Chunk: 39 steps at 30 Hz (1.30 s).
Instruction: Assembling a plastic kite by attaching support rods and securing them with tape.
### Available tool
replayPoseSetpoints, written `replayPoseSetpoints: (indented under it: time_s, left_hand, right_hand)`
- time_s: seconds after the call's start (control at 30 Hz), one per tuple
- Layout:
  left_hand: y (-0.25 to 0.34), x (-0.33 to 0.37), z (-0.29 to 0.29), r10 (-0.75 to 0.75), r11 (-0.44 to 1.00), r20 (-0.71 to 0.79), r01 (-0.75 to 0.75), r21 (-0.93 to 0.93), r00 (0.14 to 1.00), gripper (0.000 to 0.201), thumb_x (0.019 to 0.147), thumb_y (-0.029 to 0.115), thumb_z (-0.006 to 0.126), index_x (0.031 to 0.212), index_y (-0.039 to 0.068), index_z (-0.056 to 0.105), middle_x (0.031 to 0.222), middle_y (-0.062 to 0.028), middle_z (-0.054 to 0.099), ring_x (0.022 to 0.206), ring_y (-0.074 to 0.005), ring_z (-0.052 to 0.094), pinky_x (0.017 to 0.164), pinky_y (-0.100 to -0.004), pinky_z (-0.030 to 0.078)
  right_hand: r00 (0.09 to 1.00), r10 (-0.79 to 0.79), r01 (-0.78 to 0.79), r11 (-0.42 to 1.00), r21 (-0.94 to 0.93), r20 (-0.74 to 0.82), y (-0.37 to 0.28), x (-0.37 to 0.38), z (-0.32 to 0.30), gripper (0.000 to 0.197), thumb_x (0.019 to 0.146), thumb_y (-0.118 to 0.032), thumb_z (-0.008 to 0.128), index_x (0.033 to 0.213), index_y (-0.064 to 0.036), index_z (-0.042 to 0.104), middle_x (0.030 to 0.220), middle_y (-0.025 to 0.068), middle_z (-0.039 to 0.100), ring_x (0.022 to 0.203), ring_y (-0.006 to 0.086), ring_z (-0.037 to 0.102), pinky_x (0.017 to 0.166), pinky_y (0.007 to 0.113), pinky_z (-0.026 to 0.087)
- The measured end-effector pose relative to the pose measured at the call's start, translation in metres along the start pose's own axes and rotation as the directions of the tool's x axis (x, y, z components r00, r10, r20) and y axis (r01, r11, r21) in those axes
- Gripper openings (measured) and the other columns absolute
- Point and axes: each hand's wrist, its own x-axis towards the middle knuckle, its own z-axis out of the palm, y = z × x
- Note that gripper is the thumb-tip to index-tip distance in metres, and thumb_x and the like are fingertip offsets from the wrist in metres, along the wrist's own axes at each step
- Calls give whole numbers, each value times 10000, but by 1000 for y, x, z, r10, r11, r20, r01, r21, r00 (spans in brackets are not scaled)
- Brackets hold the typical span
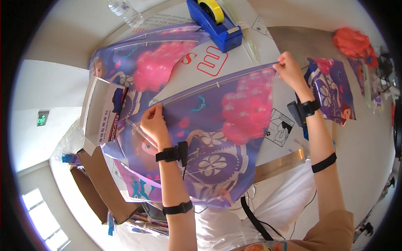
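Note:
A purple kite (205,125) with a printed mermaid-like figure, white flowers and pink bubbles is stretched over the table in front of me. A thin pale rod (217,85) runs along its far edge. My left hand (154,125) is closed on that edge at its left part, fingertips pinched together. At the right corner, my right hand (289,72) pinches the end of the same edge, slightly raised. Another pale rod (141,133) slants past my left hand. Both wrists and forearms wear black straps.
Another purple kite (157,58) lies behind, under an open white box (100,111). At the far side stand a blue tape dispenser (222,33) with yellow tape and a clear bottle (125,13). More printed sheet (333,88) and a red bag (354,44) lie right; a cardboard box (106,188) stands left.

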Motion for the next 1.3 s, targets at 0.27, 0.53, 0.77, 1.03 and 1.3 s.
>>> replayPoseSetpoints:
  time_s: [0.27,0.53,0.77,1.03,1.3]
  left_hand:
    - [9,-4,-2,-26,999,10,26,21,1000,126,829,95,762,861,-22,730,666,-4,609,564,-67,509,496,-214,393]
    - [-2,-2,4,18,1000,2,-18,25,1000,138,821,100,773,864,-24,732,663,-1,612,538,-65,495,477,-213,378]
    - [-9,2,-2,69,996,-2,-69,64,998,171,841,162,764,889,-2,750,687,-13,642,540,-62,503,463,-209,387]
    - [-17,4,1,129,988,-17,-128,82,991,157,837,140,767,874,-10,739,708,-17,647,576,-71,519,508,-218,414]
    - [-20,5,3,153,978,-17,-149,143,988,145,816,127,776,853,-5,732,767,-46,661,650,-123,578,609,-260,480]
  right_hand:
    - [1000,2,-2,1000,-15,-11,-1,0,1,254,895,-105,679,1020,-16,477,845,86,606,736,151,615,573,281,536]
    - [995,-65,55,992,-116,-80,8,1,-1,273,873,-100,700,1004,-16,475,813,100,617,706,156,624,569,289,535]
    - [999,7,-9,999,-52,-50,-6,-1,5,297,836,-94,716,981,20,485,830,196,662,795,324,685,696,393,521]
    - [998,33,-36,997,-64,-44,-17,-2,2,302,835,-78,717,991,30,482,848,227,665,809,353,688,694,404,528]
    - [993,39,-60,981,-187,-113,-7,9,8,317,838,-124,731,986,14,487,789,140,656,607,212,649,544,333,512]
